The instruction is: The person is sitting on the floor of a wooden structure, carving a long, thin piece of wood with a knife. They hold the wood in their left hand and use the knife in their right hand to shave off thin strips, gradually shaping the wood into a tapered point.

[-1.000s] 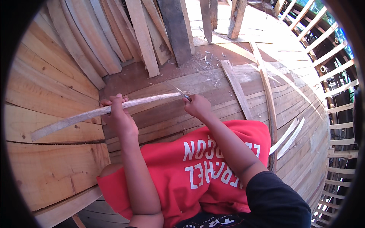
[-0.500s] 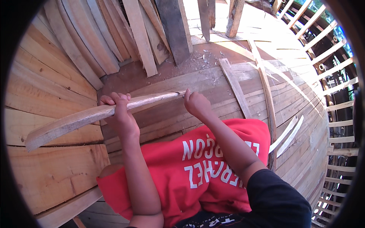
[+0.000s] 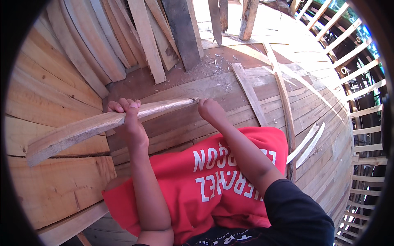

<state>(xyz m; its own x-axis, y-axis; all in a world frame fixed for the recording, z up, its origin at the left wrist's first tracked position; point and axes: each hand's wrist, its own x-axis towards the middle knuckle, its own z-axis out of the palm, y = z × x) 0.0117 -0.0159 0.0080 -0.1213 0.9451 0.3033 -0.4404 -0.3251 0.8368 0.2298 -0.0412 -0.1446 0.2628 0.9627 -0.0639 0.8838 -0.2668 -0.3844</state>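
A long, slightly curved wooden plank lies slantwise across the space before me, wide at the left and narrowing to the right. My left hand is wrapped around its middle from below, thumb on top. At the narrow right end my right hand is closed in a fist. A small dark bit shows between that fist and the plank's tip; whether it is a tool or part of the wood cannot be made out. Red shorts with white lettering cover my lap beneath both forearms.
Boards lean upright at the far left. Wood shavings are scattered on the curved planked floor. Loose battens and two pale strips lie to the right. A slatted railing lines the right edge.
The view has shifted slightly. My right fist has turned a little, and its raised fingertip has come down near the plank's tip. The left hand keeps its hold.
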